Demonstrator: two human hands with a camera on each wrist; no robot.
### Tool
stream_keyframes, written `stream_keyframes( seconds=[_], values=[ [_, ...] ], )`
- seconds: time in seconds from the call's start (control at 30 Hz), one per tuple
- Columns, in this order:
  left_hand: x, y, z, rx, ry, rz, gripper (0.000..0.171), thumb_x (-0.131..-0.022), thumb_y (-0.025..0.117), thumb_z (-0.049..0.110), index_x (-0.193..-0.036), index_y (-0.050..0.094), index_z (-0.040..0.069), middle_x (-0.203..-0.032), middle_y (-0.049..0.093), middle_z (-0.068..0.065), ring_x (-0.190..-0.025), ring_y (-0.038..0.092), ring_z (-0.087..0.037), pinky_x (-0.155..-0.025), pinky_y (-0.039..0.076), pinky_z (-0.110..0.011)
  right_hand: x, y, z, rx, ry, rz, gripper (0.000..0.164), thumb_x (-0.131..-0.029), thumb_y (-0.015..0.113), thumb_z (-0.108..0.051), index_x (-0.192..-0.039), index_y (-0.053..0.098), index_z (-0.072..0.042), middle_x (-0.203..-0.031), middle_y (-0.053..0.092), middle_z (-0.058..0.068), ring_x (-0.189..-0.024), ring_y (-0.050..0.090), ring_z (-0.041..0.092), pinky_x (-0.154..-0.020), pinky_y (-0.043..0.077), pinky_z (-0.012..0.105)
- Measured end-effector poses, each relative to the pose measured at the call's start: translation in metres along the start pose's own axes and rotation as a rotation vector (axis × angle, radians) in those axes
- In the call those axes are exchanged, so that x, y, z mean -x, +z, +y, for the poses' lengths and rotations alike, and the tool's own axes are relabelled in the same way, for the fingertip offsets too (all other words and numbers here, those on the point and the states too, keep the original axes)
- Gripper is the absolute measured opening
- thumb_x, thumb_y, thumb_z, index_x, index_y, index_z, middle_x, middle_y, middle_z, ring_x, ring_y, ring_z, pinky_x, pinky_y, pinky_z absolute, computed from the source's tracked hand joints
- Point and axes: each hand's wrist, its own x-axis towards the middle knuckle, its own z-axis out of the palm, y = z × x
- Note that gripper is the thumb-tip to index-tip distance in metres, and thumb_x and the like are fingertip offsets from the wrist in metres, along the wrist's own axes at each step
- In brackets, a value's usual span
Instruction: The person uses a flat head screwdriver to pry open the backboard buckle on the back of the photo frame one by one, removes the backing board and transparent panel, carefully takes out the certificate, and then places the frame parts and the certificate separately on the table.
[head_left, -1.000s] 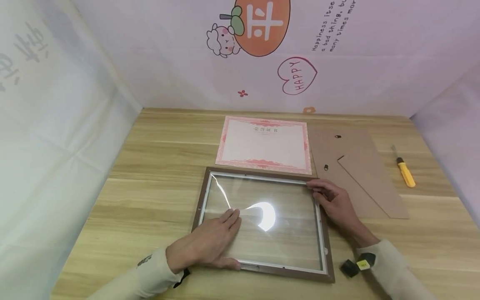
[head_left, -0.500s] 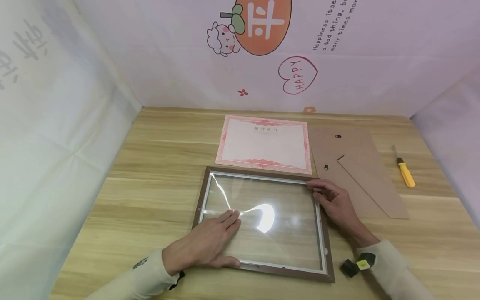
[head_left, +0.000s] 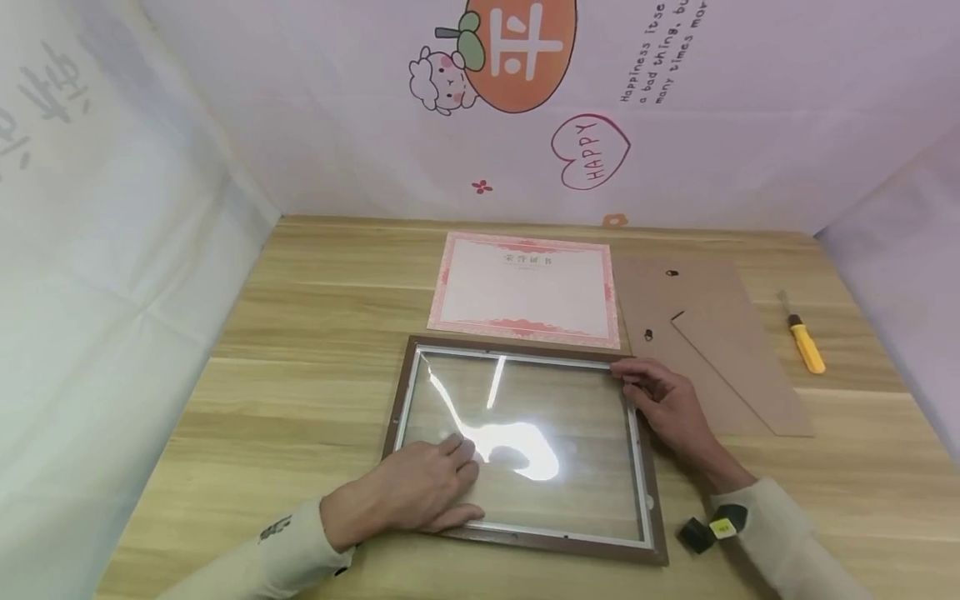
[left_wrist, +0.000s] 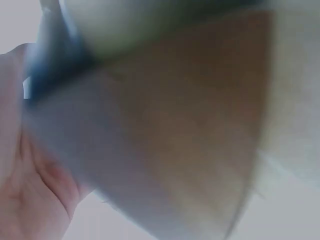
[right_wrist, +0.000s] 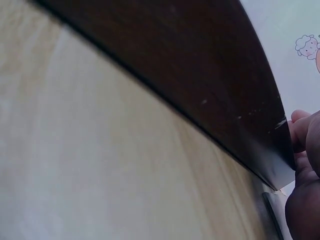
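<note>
A brown picture frame (head_left: pixel 525 546) lies flat on the table, with a clear sheet (head_left: pixel 555 400) inside its pale inner edge. Bright glare crosses the sheet. My left hand (head_left: pixel 423 487) rests over the frame's near left part; its fingers bend down onto the sheet, the thumb spread apart by the near rim. The left wrist view is blurred and shows part of the palm (left_wrist: pixel 37 200), not the fingertips. At the far right corner my right hand (head_left: pixel 667 408) grips the frame; the right wrist view shows its fingers (right_wrist: pixel 306 165) against the dark frame side (right_wrist: pixel 215 75).
Behind the frame lies a pink-bordered certificate (head_left: pixel 525 292). A brown backing board (head_left: pixel 712 292) with a stand flap and small hangers lies to its right. Farther right is a yellow-handled screwdriver (head_left: pixel 807 346). White printed curtains (head_left: pixel 337 125) enclose the table.
The left fingers, straighter before, are now bent on the clear sheet. Glare on the sheet has grown and changed shape, with a new streak near the far rim. The right hand keeps its place.
</note>
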Motion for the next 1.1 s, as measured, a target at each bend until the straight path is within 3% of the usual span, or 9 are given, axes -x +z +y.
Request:
stream_keyframes(
  seconds=[0.17, 0.23, 0.33, 0.5, 0.63, 0.77, 0.87, 0.93, 1.1],
  values=[
    [-0.001, -0.008, 0.003, -0.020, 0.074, 0.166, 0.031, -0.098, 0.056, 0.042, -0.080, 0.057, 0.017, -0.067, 0.053, 0.010, -0.061, 0.051, -0.002, -0.044, 0.032, -0.013, 0.000, -0.002, 0.000, 0.009, 0.008, -0.016, 0.030, -0.092, 0.055, 0.015, -0.120, 0.062, 0.006, -0.118, 0.065, 0.015, -0.108, 0.062, 0.000, -0.091, 0.050, 0.011],
    [0.000, -0.012, 0.004, -0.067, 0.092, 0.250, 0.026, -0.095, 0.062, 0.034, -0.076, 0.054, 0.017, -0.061, 0.052, 0.012, -0.056, 0.051, 0.000, -0.041, 0.028, -0.013, -0.001, -0.002, 0.001, 0.011, 0.003, -0.029, 0.030, -0.092, 0.054, 0.014, -0.120, 0.061, 0.007, -0.118, 0.064, 0.018, -0.109, 0.061, 0.000, -0.091, 0.050, 0.011],
    [0.000, -0.020, 0.005, -0.115, 0.110, 0.307, 0.021, -0.090, 0.065, 0.019, -0.074, 0.051, 0.016, -0.058, 0.051, 0.011, -0.052, 0.050, 0.001, -0.039, 0.024, -0.013, -0.001, -0.002, 0.000, 0.010, 0.008, -0.036, 0.030, -0.092, 0.054, 0.014, -0.120, 0.061, 0.007, -0.117, 0.064, 0.022, -0.108, 0.062, 0.000, -0.090, 0.051, 0.012],
    [0.000, -0.038, 0.011, -0.164, 0.137, 0.348, 0.030, -0.097, 0.040, 0.000, -0.073, 0.049, 0.015, -0.057, 0.048, 0.011, -0.051, 0.041, 0.003, -0.040, 0.023, -0.012, -0.001, -0.003, 0.000, 0.012, 0.021, -0.037, 0.030, -0.093, 0.054, 0.014, -0.120, 0.062, 0.006, -0.118, 0.063, 0.025, -0.108, 0.062, 0.001, -0.089, 0.051, 0.012],
    [-0.001, -0.059, 0.012, -0.242, 0.139, 0.400, 0.045, -0.102, 0.019, -0.002, -0.077, 0.054, 0.013, -0.061, 0.053, 0.009, -0.054, 0.045, 0.002, -0.043, 0.032, -0.010, -0.001, -0.003, 0.001, 0.023, 0.014, -0.029, 0.031, -0.092, 0.054, 0.015, -0.120, 0.062, 0.005, -0.118, 0.063, 0.025, -0.108, 0.062, 0.001, -0.090, 0.051, 0.012],
    [0.001, -0.086, 0.009, -0.322, 0.130, 0.494, 0.040, -0.100, 0.025, -0.004, -0.083, 0.059, 0.009, -0.071, 0.064, 0.004, -0.066, 0.063, -0.004, -0.060, 0.053, -0.013, 0.000, -0.003, 0.000, 0.011, 0.024, -0.020, 0.031, -0.092, 0.054, 0.015, -0.120, 0.062, 0.006, -0.118, 0.064, 0.020, -0.107, 0.063, 0.002, -0.089, 0.052, 0.013],
    [0.005, -0.104, 0.002, -0.275, 0.119, 0.559, 0.038, -0.101, 0.029, -0.005, -0.086, 0.062, 0.006, -0.079, 0.070, 0.000, -0.075, 0.070, -0.008, -0.071, 0.059, -0.019, 0.000, -0.002, 0.000, -0.012, 0.028, -0.020, 0.030, -0.092, 0.054, 0.015, -0.120, 0.062, 0.007, -0.118, 0.066, 0.014, -0.107, 0.064, 0.004, -0.088, 0.052, 0.013],
    [0.010, -0.113, -0.005, -0.181, 0.119, 0.602, 0.034, -0.100, 0.033, -0.006, -0.090, 0.064, 0.004, -0.085, 0.074, -0.003, -0.079, 0.073, -0.011, -0.073, 0.060, -0.021, 0.000, -0.003, 0.001, -0.031, 0.018, -0.025, 0.030, -0.092, 0.054, 0.015, -0.120, 0.061, 0.008, -0.119, 0.067, 0.010, -0.108, 0.064, 0.005, -0.088, 0.053, 0.014],
    [0.022, -0.131, -0.027, 0.236, 0.078, 0.679, 0.026, -0.103, 0.042, 0.003, -0.098, 0.067, 0.002, -0.078, 0.073, -0.001, -0.060, 0.063, 0.000, -0.061, 0.054, -0.010, -0.001, -0.006, 0.001, -0.038, -0.054, -0.046, 0.030, -0.090, 0.054, 0.019, -0.118, 0.060, 0.012, -0.117, 0.068, 0.008, -0.108, 0.064, 0.005, -0.089, 0.052, 0.013]
  ],
)
